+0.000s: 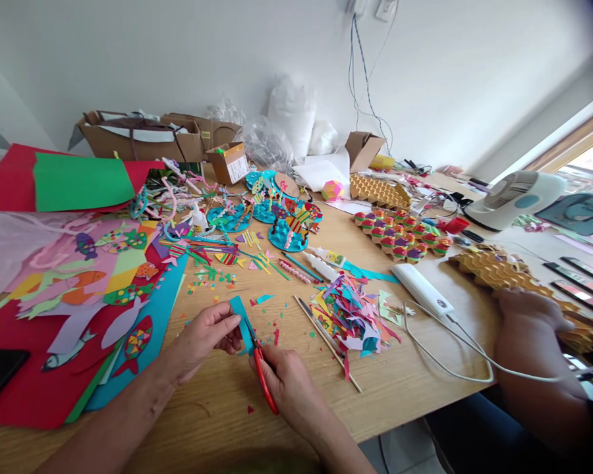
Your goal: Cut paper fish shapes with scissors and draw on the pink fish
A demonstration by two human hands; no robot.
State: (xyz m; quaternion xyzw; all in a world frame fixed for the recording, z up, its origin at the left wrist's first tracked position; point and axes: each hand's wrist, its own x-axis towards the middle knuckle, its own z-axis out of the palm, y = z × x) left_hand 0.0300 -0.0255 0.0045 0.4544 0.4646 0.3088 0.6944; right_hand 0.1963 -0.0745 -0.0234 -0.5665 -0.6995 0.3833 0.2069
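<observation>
Pinched a narrow turquoise paper strip [244, 326] in left hand [208, 330], gripped red-handled metal scissors [262, 376] in right hand [290, 380], toward the near edge of the wooden worktop [215, 408]; apparently cut partway, not through.

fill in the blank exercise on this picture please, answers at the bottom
1. The scissors in the right hand have ____ handles.
2. The blue strip is pinched in the person's ____ hand.
3. The fan stands near the ____ edge of the picture.
4. The wall behind the table is ____ in colour.

Missing words: red; left; right; white
</observation>
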